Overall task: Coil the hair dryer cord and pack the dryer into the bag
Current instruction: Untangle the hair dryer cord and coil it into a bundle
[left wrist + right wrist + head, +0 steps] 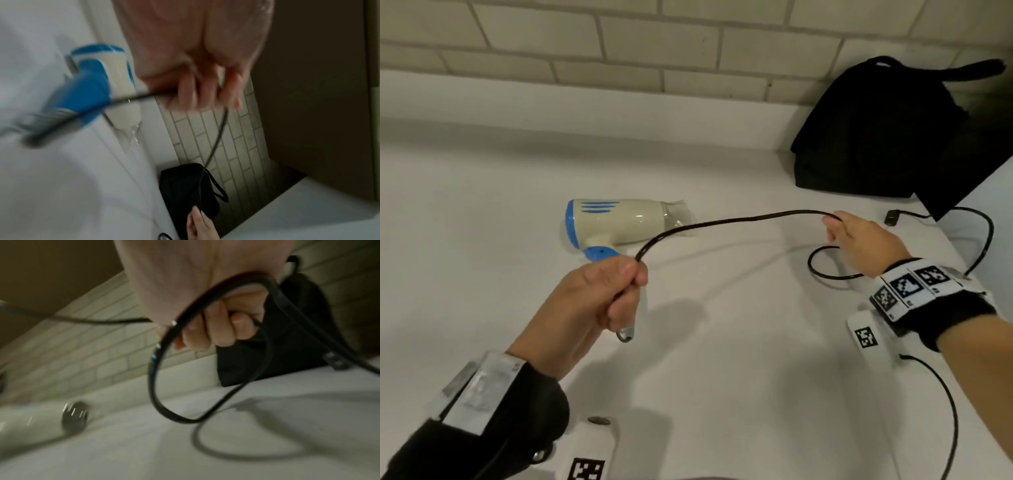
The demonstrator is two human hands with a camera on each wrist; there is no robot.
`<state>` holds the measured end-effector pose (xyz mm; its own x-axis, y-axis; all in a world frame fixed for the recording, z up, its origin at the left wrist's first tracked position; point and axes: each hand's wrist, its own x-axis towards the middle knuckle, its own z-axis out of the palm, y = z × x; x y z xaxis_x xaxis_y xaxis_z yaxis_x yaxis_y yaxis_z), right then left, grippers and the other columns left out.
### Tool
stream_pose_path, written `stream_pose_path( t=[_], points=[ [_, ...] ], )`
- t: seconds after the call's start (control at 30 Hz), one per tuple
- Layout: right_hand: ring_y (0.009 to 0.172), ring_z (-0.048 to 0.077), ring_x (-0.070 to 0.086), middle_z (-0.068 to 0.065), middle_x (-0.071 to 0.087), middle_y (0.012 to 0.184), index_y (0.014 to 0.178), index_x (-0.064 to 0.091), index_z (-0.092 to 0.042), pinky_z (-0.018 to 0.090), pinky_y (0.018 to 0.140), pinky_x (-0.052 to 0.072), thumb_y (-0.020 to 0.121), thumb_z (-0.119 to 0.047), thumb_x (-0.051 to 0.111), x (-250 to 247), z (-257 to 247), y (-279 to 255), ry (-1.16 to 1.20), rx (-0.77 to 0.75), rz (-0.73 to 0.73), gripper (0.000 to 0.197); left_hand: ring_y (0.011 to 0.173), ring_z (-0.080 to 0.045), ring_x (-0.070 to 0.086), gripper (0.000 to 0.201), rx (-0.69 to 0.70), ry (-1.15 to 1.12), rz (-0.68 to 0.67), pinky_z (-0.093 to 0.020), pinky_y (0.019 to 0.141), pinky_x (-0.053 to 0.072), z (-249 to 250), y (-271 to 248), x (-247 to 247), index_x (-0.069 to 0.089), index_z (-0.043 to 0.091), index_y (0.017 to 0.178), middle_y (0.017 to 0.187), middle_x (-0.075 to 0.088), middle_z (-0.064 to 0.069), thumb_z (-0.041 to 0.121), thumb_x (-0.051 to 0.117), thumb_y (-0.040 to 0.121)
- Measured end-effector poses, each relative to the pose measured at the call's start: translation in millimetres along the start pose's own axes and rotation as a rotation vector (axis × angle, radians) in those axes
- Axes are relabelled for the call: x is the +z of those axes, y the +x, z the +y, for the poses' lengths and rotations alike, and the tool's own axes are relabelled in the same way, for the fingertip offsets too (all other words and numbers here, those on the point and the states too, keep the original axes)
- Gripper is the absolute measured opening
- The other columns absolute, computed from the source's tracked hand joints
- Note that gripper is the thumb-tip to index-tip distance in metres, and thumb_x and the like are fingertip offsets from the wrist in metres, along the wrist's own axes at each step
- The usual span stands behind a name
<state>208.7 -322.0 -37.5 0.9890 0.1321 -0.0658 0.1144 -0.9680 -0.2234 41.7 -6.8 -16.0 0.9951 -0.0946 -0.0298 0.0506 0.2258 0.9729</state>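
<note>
Black cord spans between left hand and right hand, both gripping it. Hair dryer lies lengthwise along the bench, nearest the left hand.

From where I sit, the hair dryer smears into blue and cream streaks in the left wrist view, and its handle hides behind my left hand in the head view. The cord vanishes inside both fists. The bag at the worktop's far right corner is partly covered by a dark panel, which the frame edge cuts off. The right wrist view blurs a round dark object beyond telling.
</note>
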Motion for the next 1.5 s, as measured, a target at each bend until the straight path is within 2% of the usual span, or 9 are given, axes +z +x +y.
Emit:
stream_pose_path(
  t=[0.17, 0.3, 0.37, 0.57, 0.7, 0.9, 1.07, 1.27, 1.5],
  points=[
    [0.103, 0.031, 0.053, 0.010, 0.057, 0.119, 0.123, 0.043, -0.016, 0.040, 0.090, 0.038, 0.093, -0.027, 0.036, 2.8, -3.0, -0.4, -0.377, 0.100, -0.203, 0.033, 0.051, -0.006, 0.044, 0.033, -0.072, 0.294, -0.126, -0.020, 0.062, 0.037, -8.4, -12.8, -8.7, 0.068, 0.033, 0.075, 0.046, 0.050, 0.008, 0.062, 0.062, 0.059],
    [0.141, 0.023, 0.008, 0.006, 0.006, 0.155, 0.143, -0.007, -0.022, 0.044, 0.114, -0.003, 0.087, -0.032, 0.053, 2.4, -53.9, -30.6, -0.281, -0.299, -0.152, 0.082, 0.042, -0.003, 0.042, 0.021, -0.040, 0.257, -0.011, -0.012, 0.048, 0.036, -12.2, -0.6, 9.9, 0.068, 0.043, 0.078, 0.044, 0.052, 0.006, 0.034, 0.049, 0.077],
    [0.142, 0.017, 0.003, 0.004, 0.004, 0.155, 0.144, -0.005, -0.022, 0.039, 0.112, -0.011, 0.084, -0.035, 0.057, 0.7, -92.6, -49.8, -0.136, -0.564, 0.012, 0.087, 0.038, -0.003, 0.039, 0.028, -0.020, 0.249, -0.021, -0.012, 0.043, 0.033, -12.9, 5.3, 17.9, 0.068, 0.044, 0.079, 0.044, 0.051, 0.007, 0.030, 0.044, 0.079],
    [0.114, 0.019, 0.052, 0.003, 0.062, 0.118, 0.136, 0.031, -0.021, 0.042, 0.116, 0.006, 0.096, -0.026, 0.034, 28.0, -139.6, -42.3, 0.006, -0.588, -0.153, 0.040, 0.033, -0.002, 0.036, 0.019, 0.065, 0.180, -0.102, -0.011, 0.039, 0.030, -1.9, 4.5, 21.9, 0.067, 0.045, 0.085, 0.044, 0.053, 0.009, 0.051, 0.057, 0.070],
    [0.093, 0.032, 0.059, 0.011, 0.066, 0.103, 0.117, 0.049, -0.020, 0.037, 0.074, 0.045, 0.097, -0.033, 0.028, 46.8, -149.0, -61.0, 0.004, -0.577, -0.302, 0.032, 0.038, -0.004, 0.051, 0.032, 0.151, -0.030, 0.066, -0.014, 0.040, 0.039, 3.8, 11.0, 20.1, 0.060, 0.033, 0.101, 0.052, 0.062, 0.005, 0.040, 0.061, 0.070],
    [0.075, 0.028, 0.056, 0.006, 0.064, 0.091, 0.099, 0.054, -0.014, 0.035, 0.060, 0.040, 0.094, -0.024, 0.030, 34.1, -164.4, -93.4, 0.052, -0.769, -0.136, 0.027, 0.100, -0.002, 0.063, 0.047, 0.145, 0.154, 0.041, -0.013, 0.082, 0.049, -16.2, 27.1, 25.8, 0.036, 0.043, 0.120, 0.098, 0.069, 0.021, 0.011, 0.049, 0.088],
    [0.055, 0.015, 0.062, -0.010, 0.067, 0.068, 0.074, 0.062, -0.024, 0.024, 0.046, 0.039, 0.085, -0.036, 0.034, 19.1, -153.7, -108.3, -0.038, -0.747, 0.029, 0.032, 0.067, 0.018, 0.058, 0.034, 0.072, 0.430, -0.061, 0.001, 0.060, 0.040, -29.2, 22.4, 30.2, 0.046, 0.021, 0.121, 0.080, 0.062, 0.023, 0.006, 0.038, 0.092],
    [0.064, -0.001, 0.050, -0.022, 0.053, 0.062, 0.077, 0.055, -0.036, 0.015, 0.055, 0.032, 0.071, -0.066, 0.042, 2.6, -134.8, -98.3, 0.338, -0.567, -0.022, 0.033, 0.037, -0.004, 0.044, 0.025, -0.006, 0.475, -0.093, -0.010, 0.050, 0.039, -30.5, 16.7, 29.0, 0.056, 0.023, 0.075, 0.035, 0.051, 0.006, 0.023, 0.039, 0.093],
    [0.072, -0.009, 0.048, -0.024, 0.047, 0.101, 0.114, 0.035, -0.030, 0.016, 0.065, 0.035, 0.077, -0.068, 0.024, 19.2, -133.0, -88.0, 0.432, -0.618, -0.063, 0.054, 0.034, -0.004, 0.022, 0.025, -0.120, 0.164, -0.069, -0.014, 0.036, 0.022, -18.9, 23.0, 27.5, 0.060, 0.023, 0.065, 0.034, 0.031, 0.009, 0.039, 0.042, 0.075]
  ],
)
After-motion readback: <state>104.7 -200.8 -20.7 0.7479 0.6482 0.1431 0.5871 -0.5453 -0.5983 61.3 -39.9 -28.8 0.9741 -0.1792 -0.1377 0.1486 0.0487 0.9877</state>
